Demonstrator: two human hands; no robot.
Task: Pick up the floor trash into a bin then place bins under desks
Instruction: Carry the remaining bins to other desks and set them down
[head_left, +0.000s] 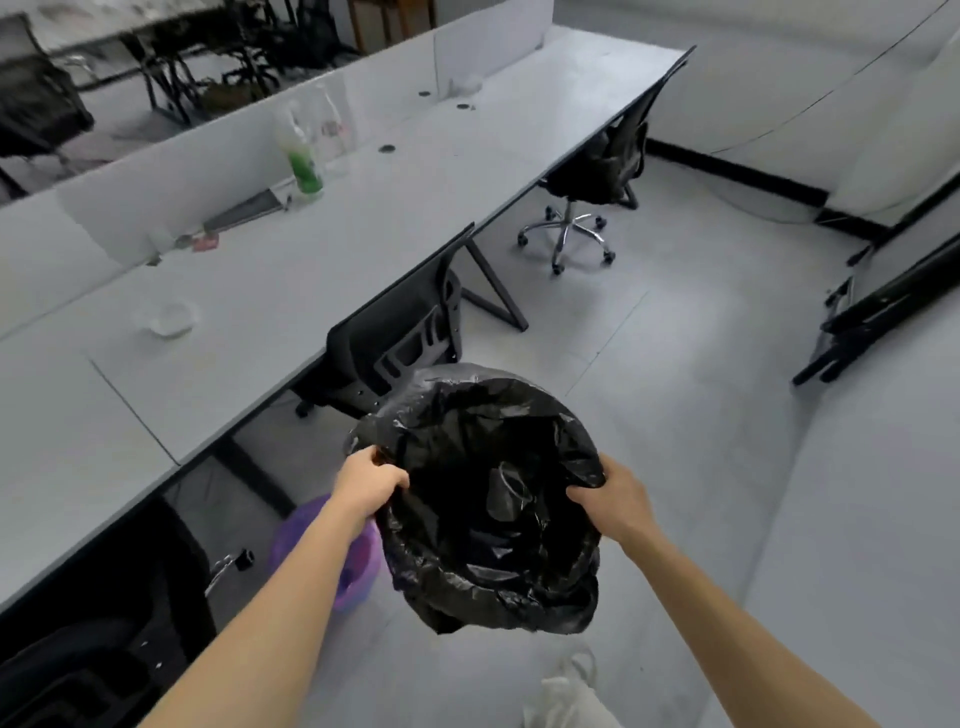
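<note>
We hold the round bin lined with a crinkled black plastic bag (488, 499) above the floor.
Our left hand (369, 486) and right hand (613, 499) each grip opposite rims.

Thin, crinkled black plastic with a glossy sheen for the bin bag (483, 519). Smooth, faintly shiny pale top on the desk (311, 260). Polished chrome metal for the chair base (569, 234), black mesh cloth above. Clear plastic for the bottle (304, 156). Smooth purple plastic for the purple bin (358, 571).
</note>
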